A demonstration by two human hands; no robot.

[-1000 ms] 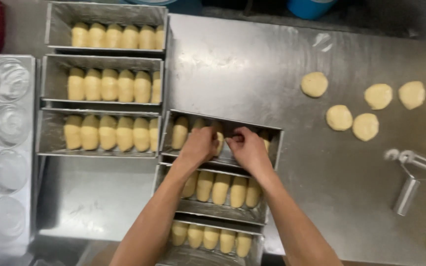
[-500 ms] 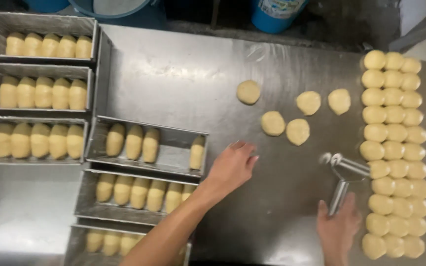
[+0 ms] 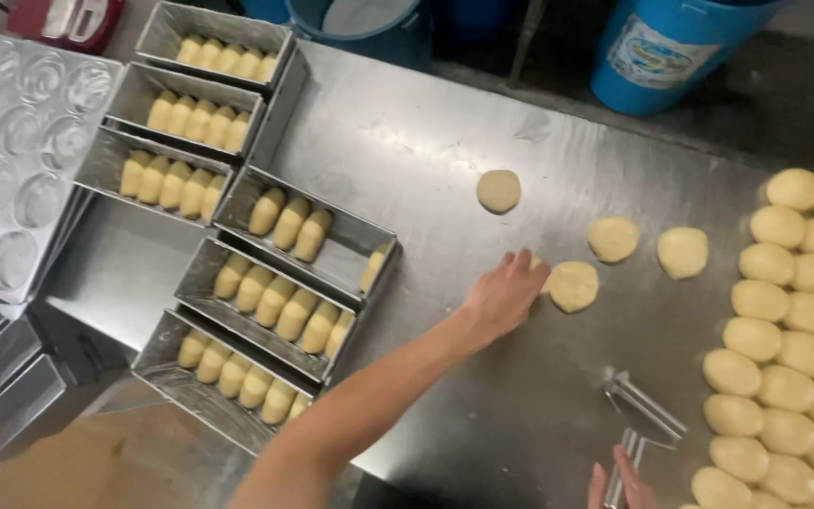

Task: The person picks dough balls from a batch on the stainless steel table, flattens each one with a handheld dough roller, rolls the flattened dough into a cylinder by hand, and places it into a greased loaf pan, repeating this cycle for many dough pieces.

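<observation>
- Left hand (image 3: 504, 297): now reaching out from the pan (image 3: 305, 243), fingers loosely spread, holding nothing, touching a dough disc (image 3: 572, 286) at its 3 o'clock.
- Right hand (image 3: 619, 485): having dropped to 6 o'clock, fingertips resting on the roller (image 3: 641, 424) (grip unclear, mostly cropped).
- Pan: sitting part-filled, four pieces in.
- Dough balls (image 3: 789, 330): lining up at 3 o'clock.

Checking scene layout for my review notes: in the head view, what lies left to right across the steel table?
Round-cup mould tray → loaf tins of dough → left hand → flattened dough discs → metal roller → rows of dough balls.
</observation>
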